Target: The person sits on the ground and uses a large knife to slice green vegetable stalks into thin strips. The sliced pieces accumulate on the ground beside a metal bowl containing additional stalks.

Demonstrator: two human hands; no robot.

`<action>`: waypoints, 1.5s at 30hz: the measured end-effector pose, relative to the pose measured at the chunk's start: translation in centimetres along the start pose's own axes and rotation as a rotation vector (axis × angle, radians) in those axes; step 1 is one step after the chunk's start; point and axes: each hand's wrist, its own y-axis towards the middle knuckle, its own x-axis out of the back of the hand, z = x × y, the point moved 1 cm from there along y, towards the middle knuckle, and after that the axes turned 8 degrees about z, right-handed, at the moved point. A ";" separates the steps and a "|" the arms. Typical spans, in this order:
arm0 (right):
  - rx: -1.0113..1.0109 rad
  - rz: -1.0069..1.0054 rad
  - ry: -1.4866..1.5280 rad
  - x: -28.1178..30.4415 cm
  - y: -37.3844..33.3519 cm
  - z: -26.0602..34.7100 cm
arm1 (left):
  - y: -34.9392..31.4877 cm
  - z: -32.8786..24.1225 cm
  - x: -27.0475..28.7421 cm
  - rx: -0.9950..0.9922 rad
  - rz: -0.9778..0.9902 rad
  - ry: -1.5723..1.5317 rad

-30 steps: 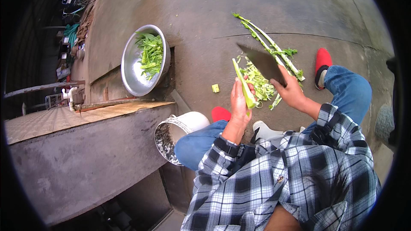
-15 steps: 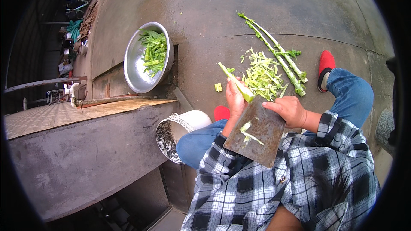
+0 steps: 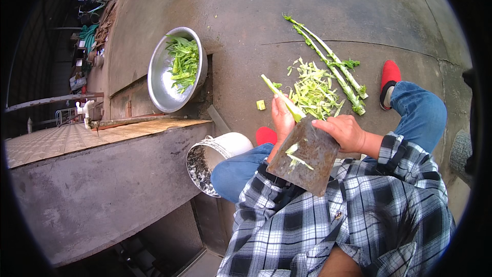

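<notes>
My left hand (image 3: pixel 282 121) is closed round a pale green, partly peeled stalk (image 3: pixel 274 87), its thin end pointing up and left. In my right hand (image 3: pixel 346 132) is a cleaver with a wide dark blade (image 3: pixel 309 160); the fingers hide its handle. The blade's top edge lies against the thick lower end of the stalk, and a few pale peel scraps (image 3: pixel 293 150) cling to its face. Beyond my hands lies a heap of green peelings (image 3: pixel 313 92) on the ground. Two long stalks with leafy bits (image 3: pixel 340 74) rest to the right of the heap.
A metal basin (image 3: pixel 163 83) holding cut green pieces stands at the left. Close to my left knee, a white bucket (image 3: pixel 234 143) lies tilted with its mouth toward the left. A concrete ledge (image 3: pixel 102 190) runs along the lower left. One small cut chunk (image 3: pixel 261 104) sits on the concrete floor.
The cleaver blade has shifted slightly up and left, along with my right hand. My left hand and the stalk have barely moved.
</notes>
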 end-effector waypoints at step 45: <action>-0.256 -0.087 0.019 0.2 1.0 -1.6 | -6.1 -0.3 -3.1 0.318 0.484 -0.457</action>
